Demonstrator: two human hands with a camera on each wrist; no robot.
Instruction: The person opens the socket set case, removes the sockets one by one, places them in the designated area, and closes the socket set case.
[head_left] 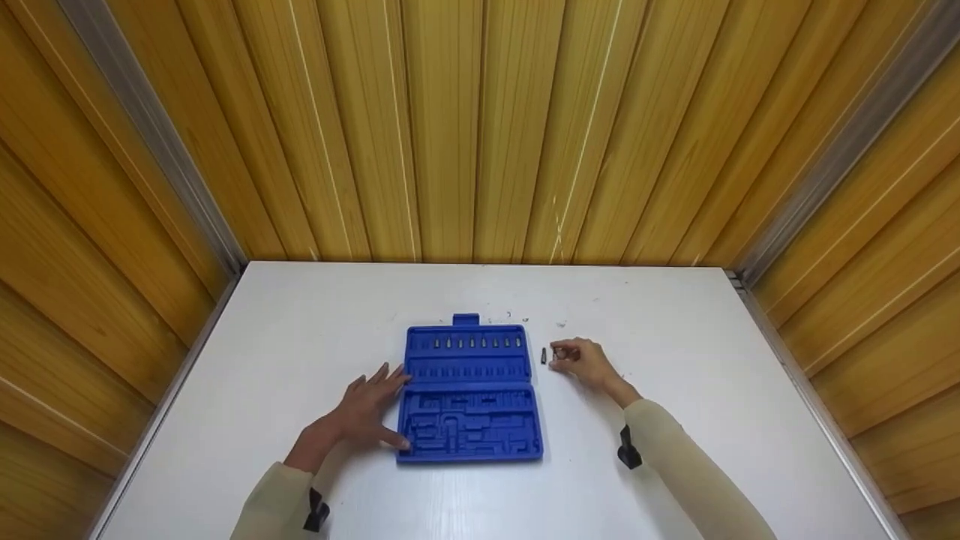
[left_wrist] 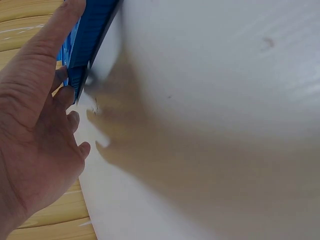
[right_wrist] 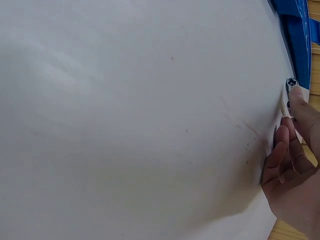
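A blue plastic tool case (head_left: 469, 384) lies unfolded on the white table, with a row of small metal bits (head_left: 472, 343) in its upper half. The lower half's moulded recesses hold no tools. My left hand (head_left: 364, 412) touches the case's left edge with fingers spread, thumb at the lower corner. To the right of the case, my right hand (head_left: 589, 365) pinches a small metal bit (head_left: 555, 352) between thumb and fingers, which partly hide it. Another dark metal bit (head_left: 544, 356) stands beside those fingertips; in the right wrist view a cross-shaped bit end (right_wrist: 292, 81) shows by the thumb.
The case's latch tab (head_left: 466, 319) points toward the back of the table (head_left: 322, 315). Small dark marks dot the tabletop behind the case. Yellow wood-patterned panels (head_left: 480, 135) enclose the table at the back and both sides.
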